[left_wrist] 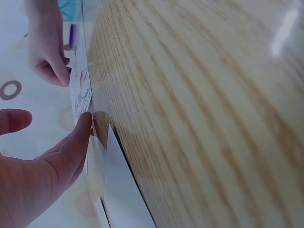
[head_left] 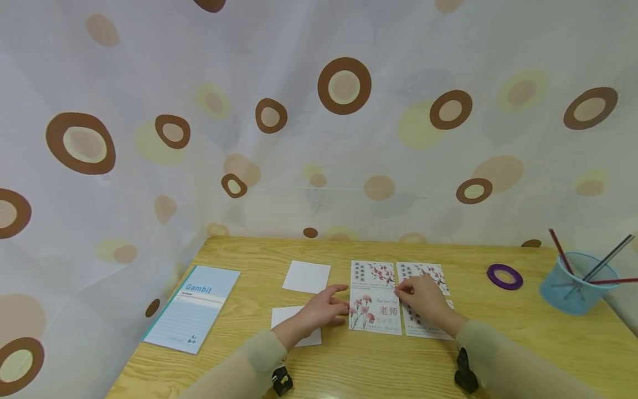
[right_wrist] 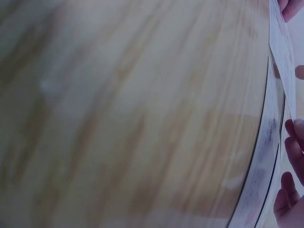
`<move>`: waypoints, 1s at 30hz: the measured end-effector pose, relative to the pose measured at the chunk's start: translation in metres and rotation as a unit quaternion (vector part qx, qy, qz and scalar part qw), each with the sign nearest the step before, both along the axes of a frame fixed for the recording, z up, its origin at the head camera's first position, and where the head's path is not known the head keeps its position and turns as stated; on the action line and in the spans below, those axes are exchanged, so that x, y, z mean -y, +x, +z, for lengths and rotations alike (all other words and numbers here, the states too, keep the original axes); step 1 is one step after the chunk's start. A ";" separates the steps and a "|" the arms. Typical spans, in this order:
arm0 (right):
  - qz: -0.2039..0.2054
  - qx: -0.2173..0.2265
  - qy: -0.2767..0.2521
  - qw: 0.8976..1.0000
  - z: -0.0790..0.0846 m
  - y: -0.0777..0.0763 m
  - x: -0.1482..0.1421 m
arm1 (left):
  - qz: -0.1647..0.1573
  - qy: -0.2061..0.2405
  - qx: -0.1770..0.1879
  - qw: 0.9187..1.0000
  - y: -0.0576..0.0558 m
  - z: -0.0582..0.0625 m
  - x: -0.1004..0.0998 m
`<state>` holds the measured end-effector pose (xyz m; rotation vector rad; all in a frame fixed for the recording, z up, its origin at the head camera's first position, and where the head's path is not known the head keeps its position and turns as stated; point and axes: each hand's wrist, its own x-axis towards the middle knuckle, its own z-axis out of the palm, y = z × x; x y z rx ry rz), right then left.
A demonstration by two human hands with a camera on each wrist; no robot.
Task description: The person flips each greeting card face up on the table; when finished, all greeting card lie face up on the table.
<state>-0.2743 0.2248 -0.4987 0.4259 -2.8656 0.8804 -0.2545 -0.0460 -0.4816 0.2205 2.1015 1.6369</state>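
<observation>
A card with pink carnations and red lettering (head_left: 375, 316) lies at the middle of the table, overlapping a blossom card (head_left: 381, 273) behind it. My right hand (head_left: 426, 299) pinches the carnation card at its right edge between thumb and fingertips; in the right wrist view that card (right_wrist: 283, 52) is tilted up off the table there. On the other side, my left hand (head_left: 321, 307) has its fingers extended to the card's left edge, and in the left wrist view a fingertip (left_wrist: 85, 119) touches it. Two more printed cards lie partly hidden under my right hand.
Two blank white cards (head_left: 306, 276) lie left of the printed ones, one partly under my left hand. Farther left is a Gambit notebook (head_left: 193, 307). To the right are a purple tape roll (head_left: 505, 276) and a blue cup (head_left: 573, 296) of pens. A patterned curtain (head_left: 294, 160) hangs behind.
</observation>
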 end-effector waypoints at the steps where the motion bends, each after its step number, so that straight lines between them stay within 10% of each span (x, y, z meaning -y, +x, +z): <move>1: -0.003 0.000 0.001 1.000 0.000 0.000 0.000 | 0.002 0.002 0.002 1.000 0.000 0.000 -0.001; 30: -0.008 -0.030 -0.014 0.999 0.001 -0.006 -0.001 | -0.006 0.022 -0.022 0.999 -0.005 -0.001 0.013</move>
